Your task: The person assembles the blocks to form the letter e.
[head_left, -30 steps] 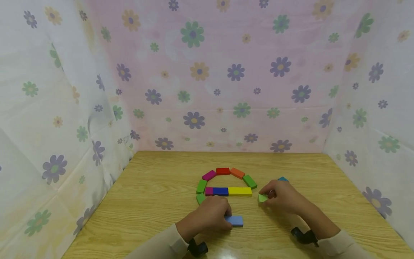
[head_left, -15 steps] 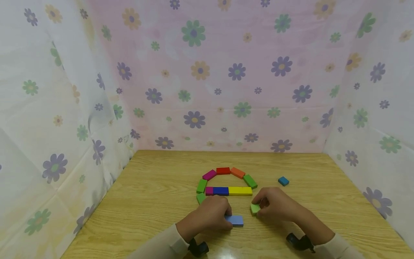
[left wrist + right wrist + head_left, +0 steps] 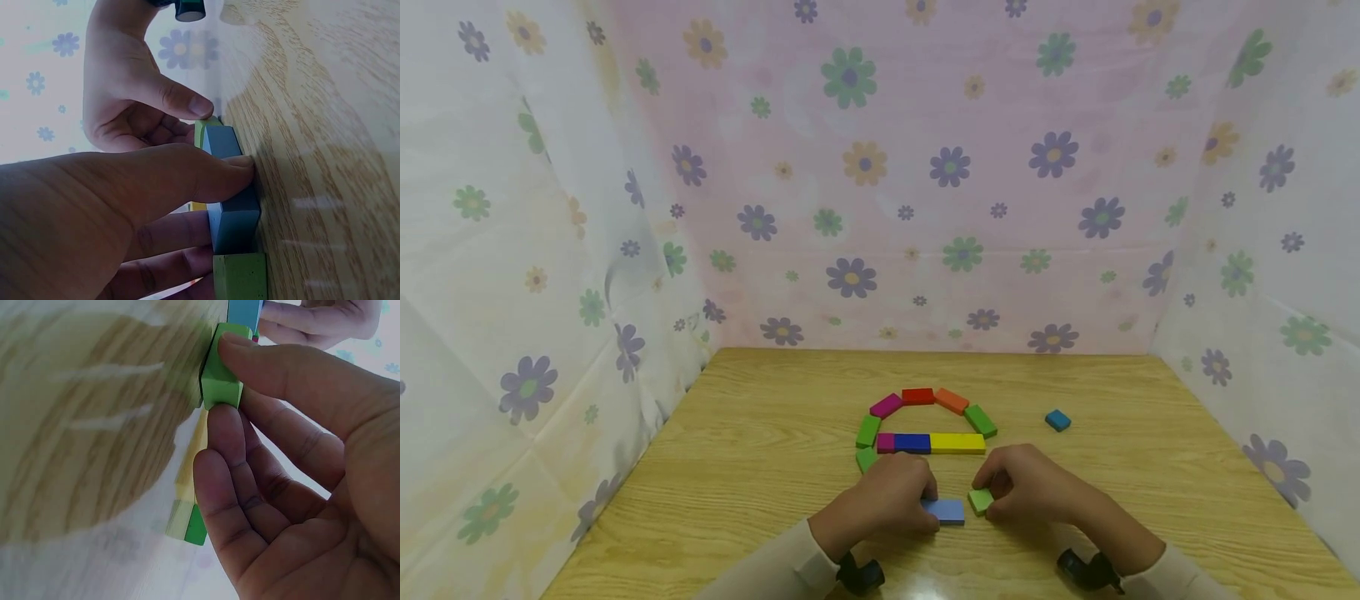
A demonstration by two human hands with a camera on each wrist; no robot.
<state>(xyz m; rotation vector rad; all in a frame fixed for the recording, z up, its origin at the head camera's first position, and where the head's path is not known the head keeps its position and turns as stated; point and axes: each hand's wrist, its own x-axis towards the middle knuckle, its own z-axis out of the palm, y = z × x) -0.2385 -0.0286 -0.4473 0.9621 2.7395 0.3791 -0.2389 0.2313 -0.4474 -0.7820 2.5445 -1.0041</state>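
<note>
My left hand (image 3: 887,496) holds a light blue block (image 3: 950,512) flat on the table, thumb on the near side and fingers on the far side. In the left wrist view a green block (image 3: 240,276) stands against the blue block's other end. My right hand (image 3: 1037,487) pinches a light green block (image 3: 980,500) between thumb and fingers, just right of the blue one. In the right wrist view the light green block (image 3: 222,369) is close to the light blue block (image 3: 244,311); whether they touch I cannot tell.
Several coloured blocks curve in an arc, with a red block (image 3: 917,397) at the top. Inside it lies a straight row ending in a yellow block (image 3: 957,443). One small blue block (image 3: 1057,420) lies apart at right. Flowered cloth (image 3: 925,250) walls the wooden table (image 3: 737,433).
My right hand has brought the light green block left and nearer to me, toward the light blue block's right end. My left hand has kept its place.
</note>
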